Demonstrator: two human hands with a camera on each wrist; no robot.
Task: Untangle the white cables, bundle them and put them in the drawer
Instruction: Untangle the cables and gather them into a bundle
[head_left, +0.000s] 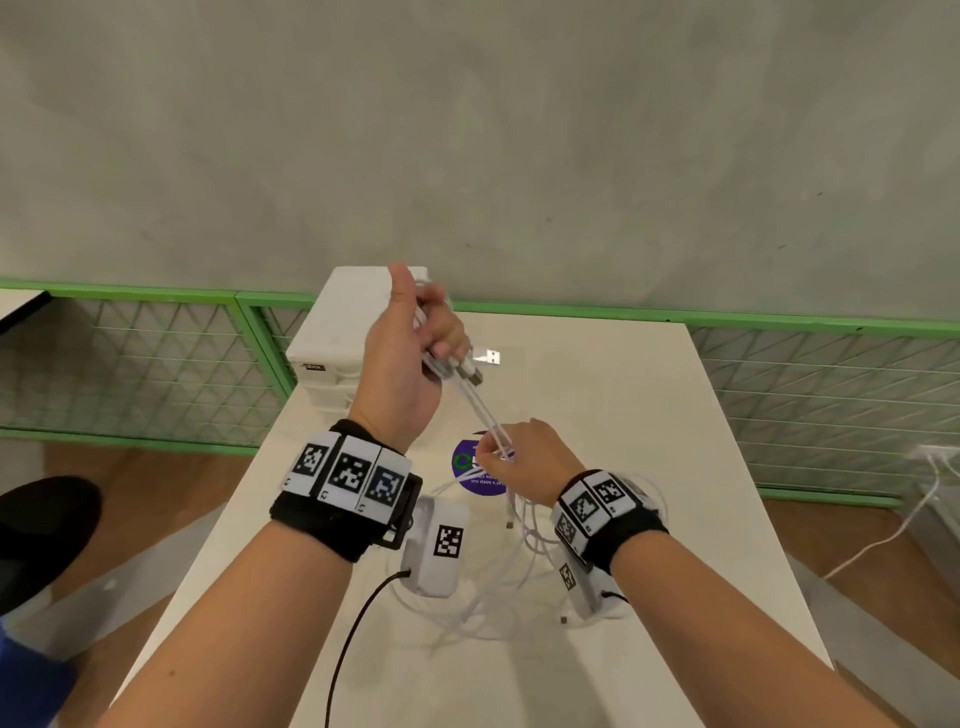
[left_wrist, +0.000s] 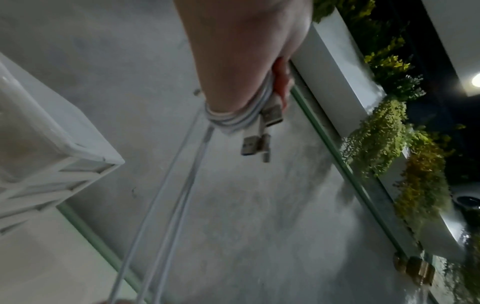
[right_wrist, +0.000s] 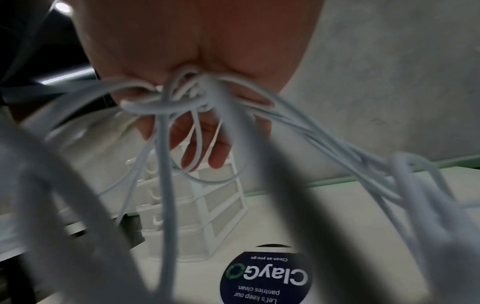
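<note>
My left hand (head_left: 415, 338) is raised above the white table (head_left: 649, 415) and grips several white cables (head_left: 483, 410) near their USB plugs (left_wrist: 270, 115), which stick out below the fist. The cables run taut down to my right hand (head_left: 514, 457), which pinches the same strands lower down. Beneath the right hand the rest of the white cables (head_left: 498, 582) hangs and lies in loose tangled loops (right_wrist: 166, 144) on the table. A white drawer unit (head_left: 343, 332) stands at the table's far left corner, its drawers (right_wrist: 218, 205) closed in the right wrist view.
A round purple sticker (head_left: 475, 470) lies on the table under the right hand. Green mesh railings (head_left: 130, 364) run behind the table on both sides. A loose USB plug (head_left: 488, 357) juts out beside the left hand. A black cable (head_left: 353, 639) trails from my left wrist.
</note>
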